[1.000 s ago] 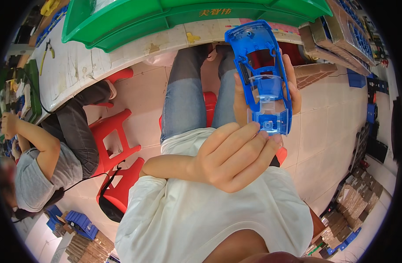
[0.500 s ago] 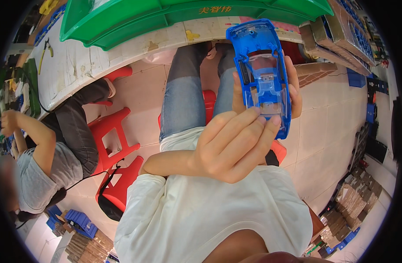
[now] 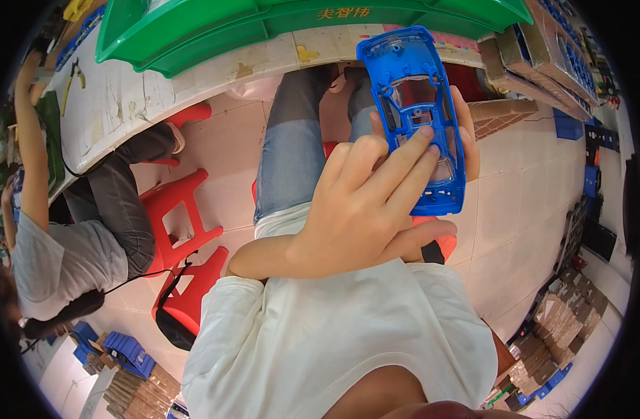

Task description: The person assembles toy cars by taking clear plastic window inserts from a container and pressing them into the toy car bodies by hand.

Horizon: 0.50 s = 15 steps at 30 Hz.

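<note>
A blue plastic toy car body shell (image 3: 403, 64) is held up with its hollow inside showing, over the gap between table and lap. My right hand (image 3: 466, 136) is closed around it from behind, fingers along the right side and part of the thumb showing at the left. A clear plastic window piece (image 3: 416, 92) lies inside the shell. My left hand (image 3: 362, 206) reaches across in front, its index and middle fingers stretched out with their tips pressing on the inside middle of the shell. Its thumb points right, apart from the shell.
A green plastic bin (image 3: 264, 31) stands on the worn white table (image 3: 124, 115). Yellow-handled pliers (image 3: 73, 84) lie at its left. Cardboard trays (image 3: 536, 66) of blue parts are stacked at right. Red stools (image 3: 177, 216) stand at left, where a co-worker (image 3: 68, 258) sits.
My left hand has shifted its fingertips from the shell's near end up to its middle, and its fingers have straightened. The clear piece sits lower in the shell. The co-worker's arm has reached forward.
</note>
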### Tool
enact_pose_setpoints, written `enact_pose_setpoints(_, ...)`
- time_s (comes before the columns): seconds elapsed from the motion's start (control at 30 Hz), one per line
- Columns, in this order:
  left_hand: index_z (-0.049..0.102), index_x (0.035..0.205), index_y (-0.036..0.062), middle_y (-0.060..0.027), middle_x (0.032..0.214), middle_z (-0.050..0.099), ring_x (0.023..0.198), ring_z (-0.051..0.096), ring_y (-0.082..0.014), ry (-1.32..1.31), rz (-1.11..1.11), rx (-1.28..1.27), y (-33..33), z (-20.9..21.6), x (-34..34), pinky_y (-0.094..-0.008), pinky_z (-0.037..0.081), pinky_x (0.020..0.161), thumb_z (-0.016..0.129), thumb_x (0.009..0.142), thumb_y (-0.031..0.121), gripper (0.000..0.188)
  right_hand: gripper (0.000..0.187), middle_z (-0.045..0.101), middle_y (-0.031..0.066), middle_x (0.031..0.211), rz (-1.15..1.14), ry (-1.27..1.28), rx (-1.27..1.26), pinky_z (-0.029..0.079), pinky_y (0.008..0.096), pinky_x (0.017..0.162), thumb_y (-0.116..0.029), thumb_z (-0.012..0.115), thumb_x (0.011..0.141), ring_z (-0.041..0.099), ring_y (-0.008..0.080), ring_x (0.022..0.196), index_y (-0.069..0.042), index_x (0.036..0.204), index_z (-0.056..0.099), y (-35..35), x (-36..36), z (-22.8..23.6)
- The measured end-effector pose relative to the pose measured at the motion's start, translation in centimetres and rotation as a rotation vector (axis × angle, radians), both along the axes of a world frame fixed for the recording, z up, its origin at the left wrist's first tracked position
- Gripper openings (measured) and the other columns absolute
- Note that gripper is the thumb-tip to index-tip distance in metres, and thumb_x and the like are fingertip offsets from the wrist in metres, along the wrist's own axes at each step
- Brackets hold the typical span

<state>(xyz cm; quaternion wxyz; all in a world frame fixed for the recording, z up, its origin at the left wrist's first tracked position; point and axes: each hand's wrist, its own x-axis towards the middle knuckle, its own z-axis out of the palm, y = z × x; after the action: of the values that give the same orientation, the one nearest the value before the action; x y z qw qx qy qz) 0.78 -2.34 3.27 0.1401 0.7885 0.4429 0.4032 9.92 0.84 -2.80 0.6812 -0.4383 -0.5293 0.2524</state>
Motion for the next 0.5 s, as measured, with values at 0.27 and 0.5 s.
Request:
enact_pose_setpoints(0.27, 0.037, 0.116, -0.0010, -0.0093, 0.096, 0.052, 0.081, 0.048, -0.0120, -0.874, 0.084, -0.384, 2.4, -1.7, -1.4, -0.0230, 0.039, 0.065, 0.061, 0.074, 0.012, 0.050, 0.061, 0.039, 0.0238, 0.116, -0.194, -0.250, 0.332, 0.036, 0.0423, 0.094, -0.016, 0.072, 0.067, 0.051, 0.0328, 0.103, -0.009, 0.108, 0.027, 0.8, -1.4, -0.7)
enact_pose_setpoints(0.5, 0.048, 0.088, 0.0005, -0.0027, 0.076, 0.054, 0.060, 0.047, -0.0049, -0.877, 0.273, -0.472, 4.8, -3.5, -4.1, -0.0190, 0.039, 0.051, 0.056, 0.079, 0.006, 0.014, 0.083, 0.045, 0.0176, 0.116, 0.387, -0.258, 0.219, 0.040, 0.0329, 0.086, -0.033, 0.077, 0.057, 0.049, 0.0286, 0.104, 0.001, 0.120, 0.035, 1.7, -0.8, -1.1)
